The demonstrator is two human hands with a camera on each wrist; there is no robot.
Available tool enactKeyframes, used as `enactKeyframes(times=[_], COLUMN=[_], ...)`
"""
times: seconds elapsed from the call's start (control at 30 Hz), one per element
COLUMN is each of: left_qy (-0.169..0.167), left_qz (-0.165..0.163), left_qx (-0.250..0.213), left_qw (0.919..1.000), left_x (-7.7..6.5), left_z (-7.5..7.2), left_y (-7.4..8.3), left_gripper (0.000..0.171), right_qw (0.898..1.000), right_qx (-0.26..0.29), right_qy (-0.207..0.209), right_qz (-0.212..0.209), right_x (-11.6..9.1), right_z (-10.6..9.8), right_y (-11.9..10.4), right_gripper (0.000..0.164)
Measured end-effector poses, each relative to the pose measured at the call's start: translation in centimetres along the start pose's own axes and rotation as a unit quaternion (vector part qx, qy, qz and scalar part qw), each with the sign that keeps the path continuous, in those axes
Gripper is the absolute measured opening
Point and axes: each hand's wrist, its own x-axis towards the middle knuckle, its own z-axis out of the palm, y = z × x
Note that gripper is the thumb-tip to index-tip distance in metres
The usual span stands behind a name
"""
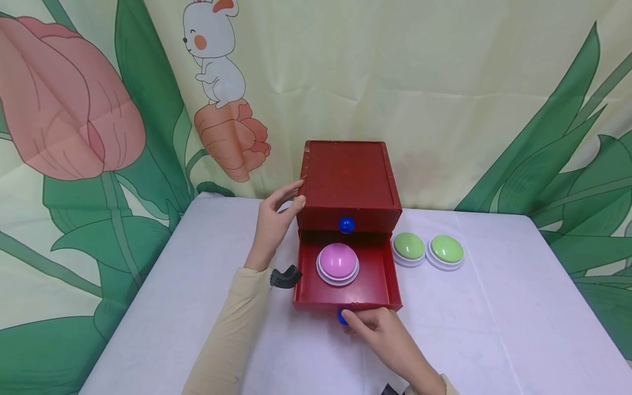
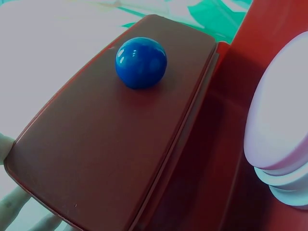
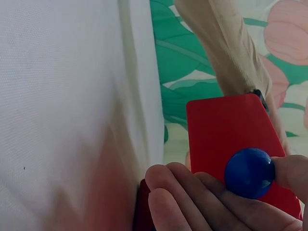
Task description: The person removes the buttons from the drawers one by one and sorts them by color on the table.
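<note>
A dark red two-drawer box [image 1: 345, 175] stands at the back middle of the table. Its lower drawer [image 1: 377, 280] is pulled out, while the upper one, with a blue knob [image 2: 141, 63], is closed. Inside the lower drawer sits a pink dome-topped button [image 1: 338, 260] on a white base. My left hand [image 1: 278, 216] touches the box's left side with fairly straight fingers. At the drawer front, my right hand [image 1: 382, 332] pinches the lower blue knob [image 3: 250, 173] between thumb and fingers.
Two green dome-topped buttons [image 1: 409, 246] with white bases stand side by side on the white tablecloth [image 1: 494, 307], right of the drawer. Behind the table hangs a cream cloth [image 1: 419, 99] printed with leaves, a tulip and a rabbit.
</note>
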Motion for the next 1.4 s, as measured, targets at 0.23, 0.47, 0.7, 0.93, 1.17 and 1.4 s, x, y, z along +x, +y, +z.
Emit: enactKeyframes(times=[0.23,0.47,0.7,0.93,1.17,1.4], left_qy=[-0.004,-0.008,-0.005,-0.007,-0.012,-0.011], left_qz=[-0.01,-0.014,-0.007,-0.01,-0.016,-0.015], left_qx=[-0.009,-0.012,-0.014,-0.015,-0.004,-0.008], left_qw=[0.9999,0.9998,0.9999,0.9998,0.9998,0.9998], left_x=[0.0,0.0,-0.1,-0.2,-1.0,-1.3], left_z=[0.2,0.1,0.1,0.2,0.3,0.4], left_y=[0.1,0.1,0.1,0.4,3.2,3.8], left_gripper=[0.04,0.042,0.04,0.042,0.042,0.043], right_qw=[1.0,1.0,1.0,0.999,0.999,0.999], right_qx=[0.02,0.017,-0.02,-0.049,-0.045,-0.047], right_qy=[-0.013,-0.024,-0.019,-0.007,-0.009,-0.005], right_qz=[0.0,0.002,-0.002,-0.002,0.015,-0.004], right_x=[-0.1,-0.3,-0.5,-0.9,-1.1,-1.6], right_z=[-0.2,-0.5,-0.9,-2.0,-3.2,-4.3], right_y=[0.0,-0.4,-0.6,-1.1,-2.1,-3.1], right_gripper=[0.04,0.041,0.039,0.037,0.033,0.033])
